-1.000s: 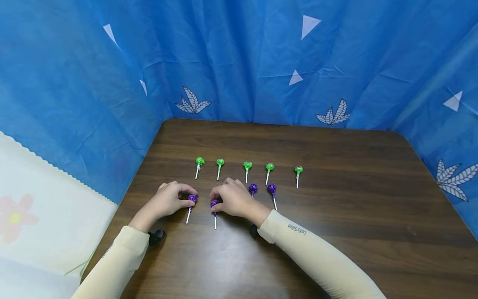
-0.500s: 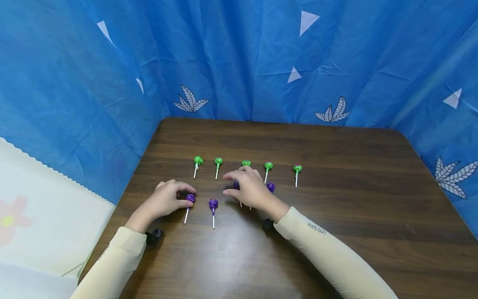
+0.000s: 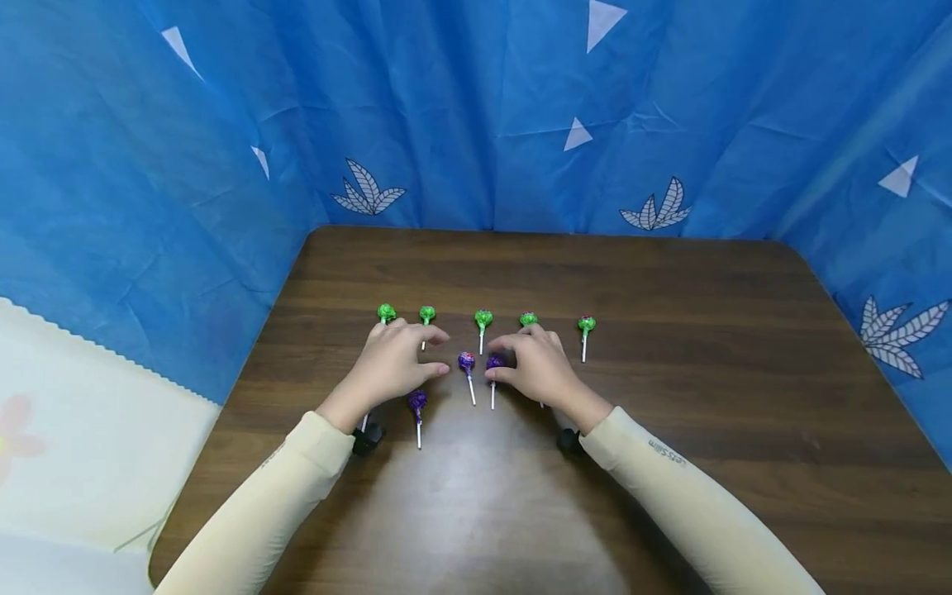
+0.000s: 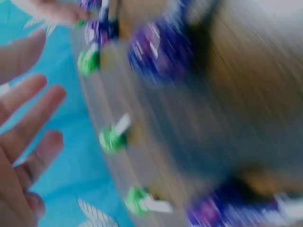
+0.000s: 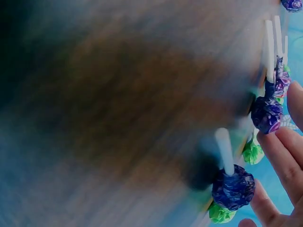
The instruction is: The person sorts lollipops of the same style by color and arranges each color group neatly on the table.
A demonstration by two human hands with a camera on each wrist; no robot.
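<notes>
My left hand [image 3: 397, 359] hovers with thumb and fingers apart, just left of a purple-wrapped lollipop [image 3: 466, 362]. Its fingers look spread in the left wrist view, where a nearby purple lollipop [image 4: 161, 52] is blurred. Over another purple lollipop [image 3: 494, 362] is my right hand [image 3: 543, 368], thumb and forefinger on either side of the candy head with a gap showing. In the right wrist view a fingertip lies close to a lollipop head [image 5: 267, 115]; contact is unclear. One purple lollipop [image 3: 417, 401] lies below my left hand. Each hand partly covers a further one, leaving its stick visible.
Several green-wrapped lollipops, such as the middle one [image 3: 483, 319] and the rightmost one [image 3: 587, 325], lie in a row farther back on the brown wooden table [image 3: 706, 397]. A blue curtain [image 3: 461, 107] hangs behind, and a white cloth [image 3: 89, 430] is at left.
My left hand has left the leftmost purple lollipop and moved right and forward. My right hand let go of the second one and moved right. The view has shifted slightly.
</notes>
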